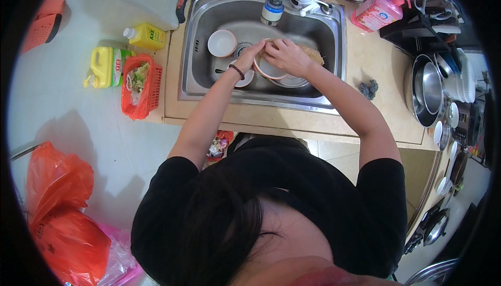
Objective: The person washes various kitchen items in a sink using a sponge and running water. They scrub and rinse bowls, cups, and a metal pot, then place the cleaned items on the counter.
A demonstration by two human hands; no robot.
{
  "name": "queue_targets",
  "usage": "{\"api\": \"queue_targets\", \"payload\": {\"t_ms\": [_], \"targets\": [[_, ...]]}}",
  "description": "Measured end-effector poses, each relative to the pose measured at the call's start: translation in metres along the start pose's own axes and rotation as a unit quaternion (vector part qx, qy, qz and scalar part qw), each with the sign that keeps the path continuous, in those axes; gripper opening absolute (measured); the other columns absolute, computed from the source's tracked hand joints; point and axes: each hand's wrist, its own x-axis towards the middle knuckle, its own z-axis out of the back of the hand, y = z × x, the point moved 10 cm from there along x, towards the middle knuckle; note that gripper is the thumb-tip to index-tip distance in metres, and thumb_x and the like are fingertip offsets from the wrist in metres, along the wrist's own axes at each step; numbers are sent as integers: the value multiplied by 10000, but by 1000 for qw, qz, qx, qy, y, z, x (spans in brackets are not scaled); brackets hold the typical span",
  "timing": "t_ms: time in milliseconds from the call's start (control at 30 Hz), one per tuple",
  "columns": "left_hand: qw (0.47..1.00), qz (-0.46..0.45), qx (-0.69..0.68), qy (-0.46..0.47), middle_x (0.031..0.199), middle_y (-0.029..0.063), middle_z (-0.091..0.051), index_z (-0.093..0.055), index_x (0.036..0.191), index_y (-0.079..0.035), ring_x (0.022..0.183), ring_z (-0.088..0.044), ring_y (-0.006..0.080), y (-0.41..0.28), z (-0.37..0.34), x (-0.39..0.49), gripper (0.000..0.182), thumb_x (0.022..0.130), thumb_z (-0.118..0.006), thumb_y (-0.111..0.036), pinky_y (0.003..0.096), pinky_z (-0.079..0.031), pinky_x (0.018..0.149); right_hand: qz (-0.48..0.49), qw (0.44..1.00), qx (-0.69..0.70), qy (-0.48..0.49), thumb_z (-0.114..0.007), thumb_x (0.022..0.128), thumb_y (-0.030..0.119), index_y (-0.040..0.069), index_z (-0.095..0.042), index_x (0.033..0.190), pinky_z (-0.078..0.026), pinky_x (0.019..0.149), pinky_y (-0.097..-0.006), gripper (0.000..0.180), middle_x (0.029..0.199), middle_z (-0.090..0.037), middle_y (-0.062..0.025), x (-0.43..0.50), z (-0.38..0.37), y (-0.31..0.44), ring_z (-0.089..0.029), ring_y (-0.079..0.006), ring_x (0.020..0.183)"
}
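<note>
My left hand (pixel 249 58) holds the left rim of a white bowl with an orange-brown edge (pixel 272 71), tilted over the sink (pixel 327 47). The fingers of my right hand (pixel 290 56) bend over the bowl's upper rim and press on a tan, fibrous loofah scrubber (pixel 312 53), whose far end sticks out past the wrist. Part of the bowl's inside is covered by that hand. Below it lies a plate (pixel 291 82), mostly hidden. Another white bowl (pixel 222 43) stands left of the drain, and a further bowl (pixel 244 79) sits partly under my left wrist.
The faucet (pixel 273 10) hangs above the hands. On the counter's right are a steel wool pad (pixel 368 89), a pink pump bottle (pixel 377 11) and stacked metal basins (pixel 424 86). Left stand a red basket of scraps (pixel 143 86) and yellow detergent bottles (pixel 146 36).
</note>
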Motion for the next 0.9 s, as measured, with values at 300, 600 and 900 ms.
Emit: {"api": "queue_targets", "payload": {"t_ms": [300,600,900], "targets": [[959,-257,52,-103,1003,88,-551,-514,1077,-3,929,-494,154,-42,11,-16,470,829,-457,-398,261,-360,816,-519,516,680,-50,-585,659,101,20,-561,903,-447,665,-289,257,852,-578,-96,-29,-89,-46,-560,-194,757],[969,-31,-104,-224,956,85,-542,-481,1055,-62,872,-541,174,9,53,-3,340,826,-494,-314,289,-465,751,-352,878,316,-70,-577,610,75,133,-542,978,-423,688,-386,374,885,-501,-123,-31,6,-26,-516,-305,792],[953,139,-228,144,700,23,-548,-460,1033,-113,449,-439,24,57,-32,-17,202,843,-460,-180,122,-326,338,-340,899,254,-105,-539,686,133,168,-537,1030,-405,801,-402,347,1030,-506,-134,-22,32,-30,-492,-341,949]]}}
